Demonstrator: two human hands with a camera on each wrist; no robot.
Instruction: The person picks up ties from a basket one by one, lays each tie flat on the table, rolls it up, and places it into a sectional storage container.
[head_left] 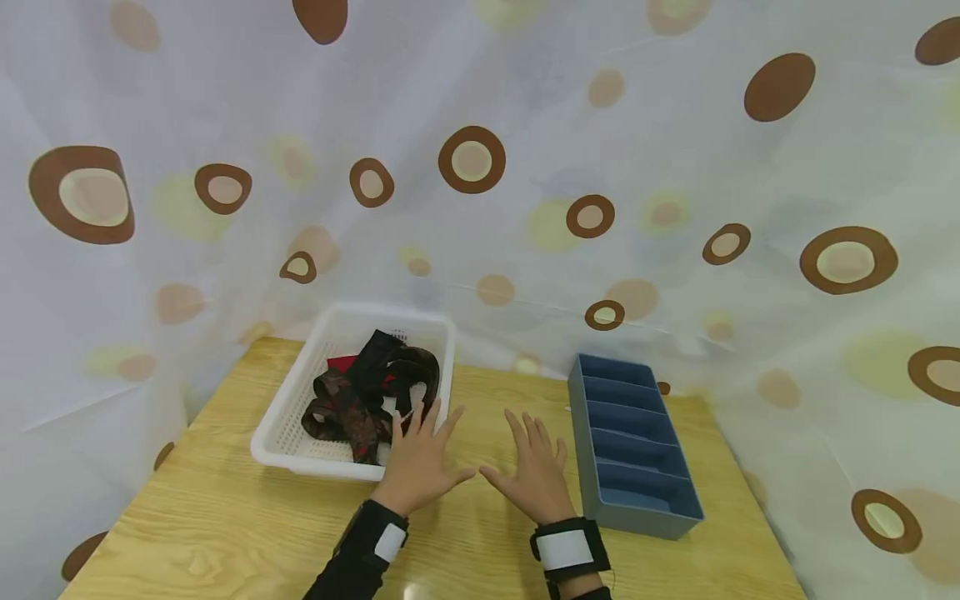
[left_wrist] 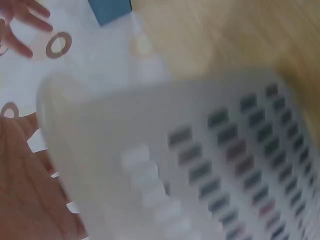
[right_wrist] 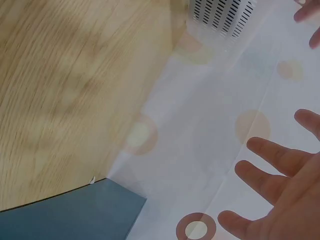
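Observation:
My left hand is held with its fingers spread, its fingertips overlapping the near right corner of the white basket in the head view. Dark ties or ribbons, some with red patches, lie in a loose heap inside that basket. My right hand also has its fingers spread and holds nothing. It is between the basket and a blue-grey divided box, nearer the box. In the left wrist view the basket's slotted wall fills much of the picture beside the left palm.
The wooden table carries the basket at left and the box at right, whose several compartments run front to back. A patterned white curtain hangs behind the table and along both sides. Both wrists wear black straps.

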